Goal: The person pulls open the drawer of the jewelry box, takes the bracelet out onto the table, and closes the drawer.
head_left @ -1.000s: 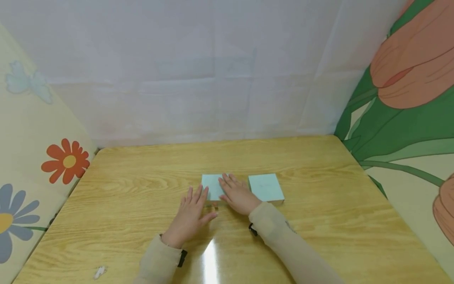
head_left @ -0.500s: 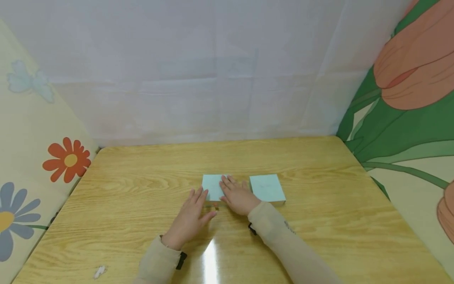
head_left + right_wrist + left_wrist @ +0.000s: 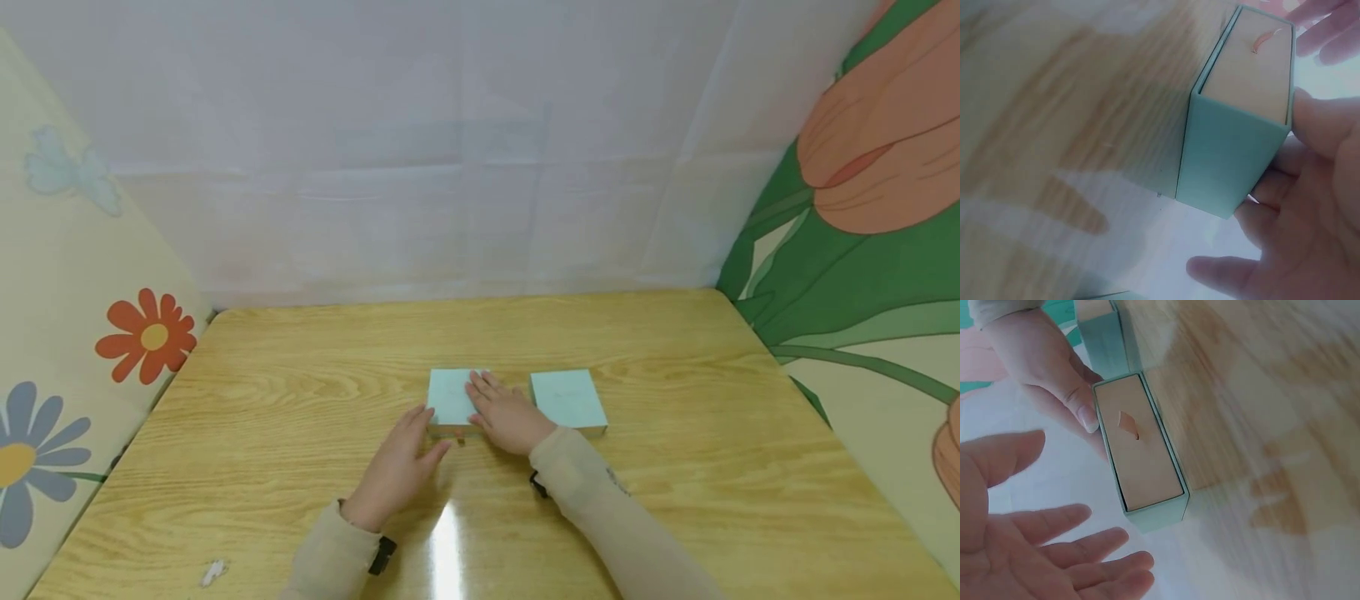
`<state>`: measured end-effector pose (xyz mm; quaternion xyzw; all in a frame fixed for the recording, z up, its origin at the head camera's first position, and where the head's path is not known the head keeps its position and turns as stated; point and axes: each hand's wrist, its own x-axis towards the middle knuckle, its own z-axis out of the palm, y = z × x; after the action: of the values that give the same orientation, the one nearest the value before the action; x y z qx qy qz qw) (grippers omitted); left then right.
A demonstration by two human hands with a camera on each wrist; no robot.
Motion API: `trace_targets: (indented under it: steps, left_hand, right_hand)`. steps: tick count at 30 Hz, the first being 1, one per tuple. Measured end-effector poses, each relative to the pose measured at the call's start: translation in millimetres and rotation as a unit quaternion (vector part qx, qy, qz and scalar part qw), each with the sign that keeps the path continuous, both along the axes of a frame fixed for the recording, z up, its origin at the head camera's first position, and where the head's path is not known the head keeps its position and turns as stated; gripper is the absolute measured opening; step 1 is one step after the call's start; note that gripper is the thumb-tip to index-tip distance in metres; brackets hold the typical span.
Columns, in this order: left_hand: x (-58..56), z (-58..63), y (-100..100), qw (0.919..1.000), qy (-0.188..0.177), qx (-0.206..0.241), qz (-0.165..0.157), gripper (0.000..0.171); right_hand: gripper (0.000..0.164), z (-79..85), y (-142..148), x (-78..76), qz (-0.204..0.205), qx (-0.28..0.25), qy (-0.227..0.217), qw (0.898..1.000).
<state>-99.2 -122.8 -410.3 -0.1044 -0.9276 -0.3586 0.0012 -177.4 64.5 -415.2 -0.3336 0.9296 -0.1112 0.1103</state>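
Two pale mint drawer boxes lie side by side on the table in the head view. My right hand [image 3: 513, 417] rests on the top of the left-hand box [image 3: 447, 396], fingers extended over its right part. At that box's near left corner is my left hand [image 3: 397, 467], its fingers straight and its thumb held apart. The left wrist view shows the box's beige drawer front [image 3: 1138, 456] with a small tan pull tab [image 3: 1127, 423]. The other box [image 3: 567, 398] stands just right of my right hand, and neither hand holds it.
Both boxes stand on a wood-grain table [image 3: 300, 358]. A white cloth [image 3: 450, 208] hangs behind its far edge, with flower-printed panels on both sides. A small white patch [image 3: 213, 572] marks the table's front left.
My left hand has drawn slightly nearer, its fingertips lower at the left box's near left corner. My right hand stays on the box's top. The head view has shifted a little.
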Motion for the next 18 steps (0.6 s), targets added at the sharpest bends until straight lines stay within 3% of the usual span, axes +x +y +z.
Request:
trace_targets:
  steps: [13, 18]
  left_hand:
    - [0.9, 3.8, -4.4, 0.9914, -0.059, 0.093, 0.070, 0.042]
    - [1.1, 3.2, -6.3, 0.9884, -0.057, 0.115, 0.081, 0.034]
  right_hand:
    - [0.055, 2.8, 1.7, -0.8, -0.007, -0.012, -0.012, 1.000]
    - [0.054, 4.5, 2.5, 0.0, -0.002, -0.012, -0.006, 1.000]
